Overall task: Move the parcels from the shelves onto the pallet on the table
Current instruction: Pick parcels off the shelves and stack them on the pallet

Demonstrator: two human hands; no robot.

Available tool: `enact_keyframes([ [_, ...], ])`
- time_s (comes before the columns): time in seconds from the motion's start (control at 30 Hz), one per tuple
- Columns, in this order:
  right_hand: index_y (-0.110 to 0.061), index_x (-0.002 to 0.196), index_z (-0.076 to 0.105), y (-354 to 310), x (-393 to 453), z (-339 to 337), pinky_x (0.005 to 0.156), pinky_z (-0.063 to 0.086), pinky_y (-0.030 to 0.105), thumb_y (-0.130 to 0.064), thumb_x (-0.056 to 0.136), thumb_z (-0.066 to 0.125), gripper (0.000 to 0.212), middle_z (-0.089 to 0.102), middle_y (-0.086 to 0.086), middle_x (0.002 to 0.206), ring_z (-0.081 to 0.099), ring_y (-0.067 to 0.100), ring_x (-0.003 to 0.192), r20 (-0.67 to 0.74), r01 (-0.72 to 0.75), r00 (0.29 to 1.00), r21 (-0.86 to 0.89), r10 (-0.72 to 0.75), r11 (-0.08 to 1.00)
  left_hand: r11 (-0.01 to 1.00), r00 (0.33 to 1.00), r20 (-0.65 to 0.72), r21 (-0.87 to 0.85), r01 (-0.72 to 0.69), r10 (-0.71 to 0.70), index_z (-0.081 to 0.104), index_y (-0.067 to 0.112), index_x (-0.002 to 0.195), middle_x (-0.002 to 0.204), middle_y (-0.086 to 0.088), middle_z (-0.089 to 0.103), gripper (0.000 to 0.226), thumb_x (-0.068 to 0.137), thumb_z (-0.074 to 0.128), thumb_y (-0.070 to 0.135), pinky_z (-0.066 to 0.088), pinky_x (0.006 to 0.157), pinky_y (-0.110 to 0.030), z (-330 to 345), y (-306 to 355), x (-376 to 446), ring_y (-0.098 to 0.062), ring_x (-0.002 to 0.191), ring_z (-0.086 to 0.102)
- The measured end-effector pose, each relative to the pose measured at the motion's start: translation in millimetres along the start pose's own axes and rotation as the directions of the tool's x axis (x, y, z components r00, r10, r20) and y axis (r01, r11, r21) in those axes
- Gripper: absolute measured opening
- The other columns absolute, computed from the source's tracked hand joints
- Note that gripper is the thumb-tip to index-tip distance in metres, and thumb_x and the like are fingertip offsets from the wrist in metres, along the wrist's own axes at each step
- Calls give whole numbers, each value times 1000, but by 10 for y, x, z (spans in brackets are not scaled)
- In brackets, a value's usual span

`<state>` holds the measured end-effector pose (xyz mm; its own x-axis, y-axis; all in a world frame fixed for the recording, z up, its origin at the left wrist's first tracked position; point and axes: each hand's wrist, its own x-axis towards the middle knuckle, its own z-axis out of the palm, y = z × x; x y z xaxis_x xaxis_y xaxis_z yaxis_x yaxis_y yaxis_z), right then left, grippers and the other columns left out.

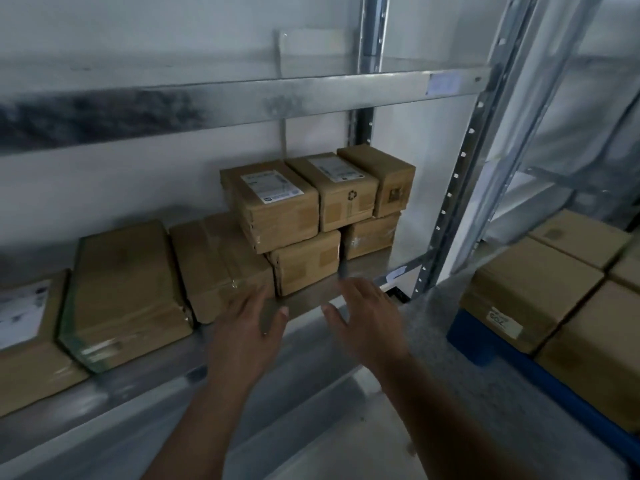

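- Both hands reach toward the shelf [367,268] with fingers straight and spread, holding nothing.
- The left hand [242,327] hovers in front of a flat parcel [218,265]; whether its fingertips touch the parcel's front edge cannot be told.
- The right hand [367,320] hovers over the bare front edge of the shelf, just in front of the stack [311,209] of small parcels.
- The stack stands at the right end of the shelf: three small parcels side by side on top, two of them with white labels, and two more under them.
- Left of the flat parcel lie a green-edged parcel [124,292] and, at the frame's edge, a labelled parcel [31,341].
- At the far right, apart from the shelf, more brown boxes [540,289] sit together on a blue pallet [485,355].
- An upper shelf [242,98] runs above the parcels.
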<state>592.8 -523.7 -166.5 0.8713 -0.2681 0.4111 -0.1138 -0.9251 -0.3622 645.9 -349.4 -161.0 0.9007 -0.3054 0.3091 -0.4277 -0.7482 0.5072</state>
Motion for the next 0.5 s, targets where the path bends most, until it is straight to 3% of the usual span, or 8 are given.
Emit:
enact_keyframes([
  [0.1, -12, 107, 64, -54, 281, 73, 65, 43, 25, -46, 85, 39, 47, 66, 5, 94, 64, 21, 82, -8, 3, 1000, 9, -3, 1000, 1000, 999, -35, -15, -2, 1, 51, 21, 133, 133, -7, 55, 54, 89, 45, 51, 39, 85, -29, -62, -111, 255, -27, 119, 50],
  [0.27, -9, 120, 60, -57, 693, 169, 69, 46, 29, -38, 88, 55, 44, 66, 10, 104, 64, 25, 90, -40, 0, 999, 16, 1, 1000, 995, 996, -14, -41, 92, -92, 32, 30, 145, 151, 2, 33, 60, 91, 44, 52, 39, 98, -35, -106, -278, 713, -25, 129, 43],
  [0.4, -11, 128, 53, -13, 1043, 163, 73, 39, 28, -38, 92, 54, 45, 60, 10, 116, 59, 24, 101, -29, -4, 1000, 1, 4, 1000, 988, 987, -62, -52, 147, -150, 30, 25, 146, 151, -1, 34, 62, 92, 43, 52, 35, 101, -36, -121, -230, 968, -26, 133, 37],
  [0.5, -10, 124, 53, 28, 1299, 130, 71, 38, 27, -35, 94, 52, 39, 58, 9, 114, 56, 24, 101, -64, 11, 998, 35, -9, 999, 975, 980, -52, -121, 185, -192, 28, 22, 147, 150, -6, 34, 66, 91, 37, 56, 29, 108, -39, -113, -179, 1155, -25, 137, 32],
])
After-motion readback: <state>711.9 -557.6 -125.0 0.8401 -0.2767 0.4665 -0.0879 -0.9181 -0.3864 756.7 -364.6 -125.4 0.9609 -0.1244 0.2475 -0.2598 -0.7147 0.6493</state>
